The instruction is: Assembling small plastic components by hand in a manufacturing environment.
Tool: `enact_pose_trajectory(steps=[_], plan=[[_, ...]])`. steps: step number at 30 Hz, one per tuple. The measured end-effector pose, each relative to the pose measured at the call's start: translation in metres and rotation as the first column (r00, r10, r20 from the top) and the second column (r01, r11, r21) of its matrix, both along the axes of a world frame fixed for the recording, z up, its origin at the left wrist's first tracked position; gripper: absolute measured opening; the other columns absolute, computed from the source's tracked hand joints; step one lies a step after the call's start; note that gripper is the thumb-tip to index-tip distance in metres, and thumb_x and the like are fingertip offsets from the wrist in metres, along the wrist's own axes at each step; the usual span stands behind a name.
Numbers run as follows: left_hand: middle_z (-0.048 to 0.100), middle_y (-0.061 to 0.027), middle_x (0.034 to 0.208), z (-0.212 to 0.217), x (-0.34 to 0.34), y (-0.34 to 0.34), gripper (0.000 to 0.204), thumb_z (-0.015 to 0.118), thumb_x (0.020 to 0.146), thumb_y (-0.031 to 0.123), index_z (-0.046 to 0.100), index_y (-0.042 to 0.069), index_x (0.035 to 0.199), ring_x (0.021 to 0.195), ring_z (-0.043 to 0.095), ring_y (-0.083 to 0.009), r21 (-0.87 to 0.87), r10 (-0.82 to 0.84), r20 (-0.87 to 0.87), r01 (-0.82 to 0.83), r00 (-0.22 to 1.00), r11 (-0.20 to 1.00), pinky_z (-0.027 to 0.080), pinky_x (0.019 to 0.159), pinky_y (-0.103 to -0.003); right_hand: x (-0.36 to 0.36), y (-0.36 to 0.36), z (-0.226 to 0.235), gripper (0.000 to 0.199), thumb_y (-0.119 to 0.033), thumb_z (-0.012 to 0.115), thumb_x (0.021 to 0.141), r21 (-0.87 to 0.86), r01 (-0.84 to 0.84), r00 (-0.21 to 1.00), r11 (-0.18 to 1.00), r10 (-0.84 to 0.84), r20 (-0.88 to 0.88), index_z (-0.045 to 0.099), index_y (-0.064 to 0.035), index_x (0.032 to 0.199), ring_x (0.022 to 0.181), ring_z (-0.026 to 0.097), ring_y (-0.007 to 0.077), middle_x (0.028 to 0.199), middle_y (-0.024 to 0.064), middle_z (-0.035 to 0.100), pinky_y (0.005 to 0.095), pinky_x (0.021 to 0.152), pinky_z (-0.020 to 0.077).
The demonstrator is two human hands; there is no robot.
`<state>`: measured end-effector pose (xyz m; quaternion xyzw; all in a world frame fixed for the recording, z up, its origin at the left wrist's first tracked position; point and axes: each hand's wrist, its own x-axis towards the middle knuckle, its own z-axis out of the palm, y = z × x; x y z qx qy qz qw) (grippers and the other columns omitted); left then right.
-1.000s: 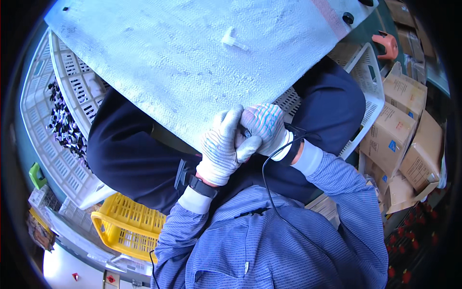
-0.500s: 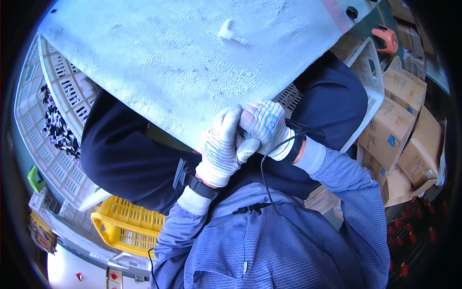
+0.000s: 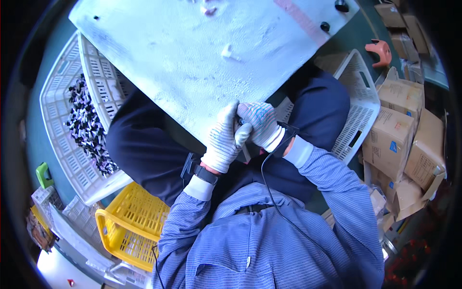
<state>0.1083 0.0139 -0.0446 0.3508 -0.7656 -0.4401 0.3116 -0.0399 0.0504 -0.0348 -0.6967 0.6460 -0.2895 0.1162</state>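
My left hand (image 3: 223, 138) and my right hand (image 3: 261, 122), both in striped knit gloves, are closed against each other at the near corner of the pale worktable (image 3: 168, 67). Their fingers curl together, with the left thumb bent toward the right hand. A small dark bit shows between them, but the gloves cover most of it and its kind is hidden. Farther up the tabletop lies a small white plastic piece (image 3: 228, 51), apart from both hands. Another pale piece (image 3: 208, 10) rests near the upper edge of the view.
At left, a white crate (image 3: 62, 149) holds many small black-and-white parts (image 3: 89, 125). A yellow basket (image 3: 132, 231) stands below it. To the right are another white crate (image 3: 358, 111), cardboard boxes (image 3: 390, 139) and an orange stool (image 3: 380, 52). A dark round knob (image 3: 325, 26) sits on the table's right side.
The whole view has shifted, showing more of the table's far part and the left crate's parts. My hands remain pressed together at the table corner, with only a slight change in their pose.
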Motion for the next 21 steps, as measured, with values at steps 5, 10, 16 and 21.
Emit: enact_pose_trajectory(steps=[5,10,16,21], plan=[[0.064,-0.0164,0.104,0.008,0.003,-0.002,0.07,0.072,0.087,0.041,0.047,0.0,0.138,0.085,0.065,-0.0258,0.149,-0.055,0.056,0.046,0.997,0.988,0.052,0.079,-0.036,0.0,0.004,0.009,0.02,-0.028,0.064,0.083,0.058,0.023,1.0,0.998,-0.022,-0.011,0.06,-0.0108,0.092,0.074,0.067,0.0325,0.078,0.0108,0.066,0.0437,0.061,0.0516],[0.059,-0.0087,0.109,0.025,0.014,0.009,0.077,0.072,0.089,0.041,0.039,-0.001,0.145,0.089,0.06,-0.0155,0.426,0.013,-0.232,0.089,0.973,0.9,0.049,0.08,-0.029,0.005,0.009,0.008,0.022,-0.032,0.063,0.09,0.15,0.197,0.963,0.969,-0.22,0.158,0.065,-0.0101,0.09,0.073,0.07,0.033,0.078,0.0144,0.07,0.0431,0.065,0.0538],[0.062,-0.0096,0.106,0.024,0.025,0.012,0.071,0.069,0.092,0.041,0.043,0.001,0.144,0.084,0.06,-0.0159,0.399,0.054,-0.092,-0.013,0.994,0.917,0.05,0.077,-0.03,-0.003,0.007,-0.003,0.026,-0.03,0.063,0.093,0.146,0.314,0.782,0.938,-0.342,0.52,0.066,-0.0035,0.094,0.066,0.067,0.0189,0.069,0.0114,0.066,0.0327,0.066,0.0526],[0.064,-0.0116,0.104,0.012,0.023,0.012,0.062,0.068,0.092,0.037,0.048,0.002,0.14,0.083,0.062,-0.0198,0.438,0.098,-0.023,-0.078,0.995,0.895,0.051,0.077,-0.033,-0.004,0.0,-0.001,0.032,-0.034,0.063,0.094,0.424,0.278,0.521,0.862,-0.506,0.687,0.066,-0.0022,0.092,0.067,0.066,0.0192,0.07,0.0121,0.066,0.033,0.068,0.0527]])
